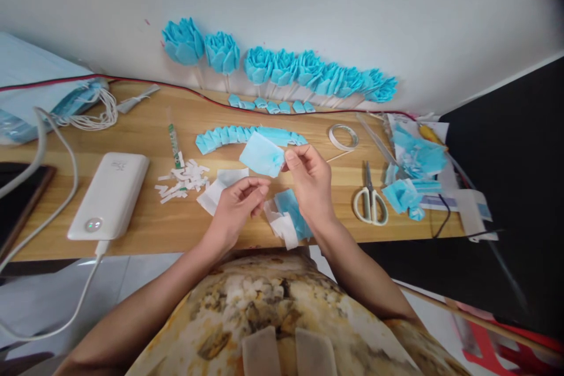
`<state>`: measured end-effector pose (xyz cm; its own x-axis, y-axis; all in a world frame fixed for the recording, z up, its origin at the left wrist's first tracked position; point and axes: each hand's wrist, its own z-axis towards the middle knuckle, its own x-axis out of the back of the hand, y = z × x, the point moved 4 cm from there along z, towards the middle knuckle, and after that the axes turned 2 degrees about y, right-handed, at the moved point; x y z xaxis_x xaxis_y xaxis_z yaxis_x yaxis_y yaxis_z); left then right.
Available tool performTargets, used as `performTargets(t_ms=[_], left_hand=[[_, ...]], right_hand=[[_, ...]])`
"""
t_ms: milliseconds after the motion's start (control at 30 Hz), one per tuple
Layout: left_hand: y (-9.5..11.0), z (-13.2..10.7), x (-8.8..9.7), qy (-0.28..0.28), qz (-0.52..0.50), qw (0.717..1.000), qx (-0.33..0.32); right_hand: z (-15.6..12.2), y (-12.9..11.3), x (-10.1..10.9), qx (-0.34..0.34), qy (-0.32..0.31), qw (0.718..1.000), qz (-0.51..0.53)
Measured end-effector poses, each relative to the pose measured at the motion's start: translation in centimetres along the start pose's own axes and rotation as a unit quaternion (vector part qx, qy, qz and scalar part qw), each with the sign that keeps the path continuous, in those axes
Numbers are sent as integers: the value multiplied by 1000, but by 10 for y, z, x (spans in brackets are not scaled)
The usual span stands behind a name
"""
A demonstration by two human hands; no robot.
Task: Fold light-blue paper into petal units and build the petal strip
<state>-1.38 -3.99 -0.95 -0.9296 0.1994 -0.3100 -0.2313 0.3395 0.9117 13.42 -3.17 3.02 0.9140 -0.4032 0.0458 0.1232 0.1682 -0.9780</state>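
My right hand (311, 179) pinches a small light-blue fabric square (261, 153) by its right corner, thumb on top, holding it above the table. To its left, my left hand (240, 205) is closed with thumb and fingertips together; whatever is between them, if anything, I cannot make out. Under the left hand lies a white sheet piece (214, 194). Below and between the hands rest blue fabric pieces (288, 208) and a white fabric scrap (282, 226). Just behind the held square runs a curved row of folded blue petals (229, 136).
Blue fabric roses (222, 53) on sticks lean along the wall, with several folded petals (273, 107) before them. Scissors (370, 200), a tape roll (342, 137) and blue scraps (409, 194) lie right. White paper strips (185, 179) and a power bank (110, 194) with cable are left.
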Motion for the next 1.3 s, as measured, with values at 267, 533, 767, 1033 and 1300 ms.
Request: performTargets(t_ms=[267,533,767,1033,1300], left_hand=[[13,11,-11,17,27,998,-53],[13,10,-9,17,37,999,-36],[10,10,-9,34,-3,999,-31],[9,11,-11,45,-14,998,-37],[6,10,-4,-40,76,996,-27]], right_hand=[[-4,-2,-5,5,-5,998,-60],[-6,-1,-3,42,-12,994,-105],[-4,1,-3,37,-9,994,-104],[1,21,-10,-100,-19,993,61],[9,13,-4,-63,-23,996,63]])
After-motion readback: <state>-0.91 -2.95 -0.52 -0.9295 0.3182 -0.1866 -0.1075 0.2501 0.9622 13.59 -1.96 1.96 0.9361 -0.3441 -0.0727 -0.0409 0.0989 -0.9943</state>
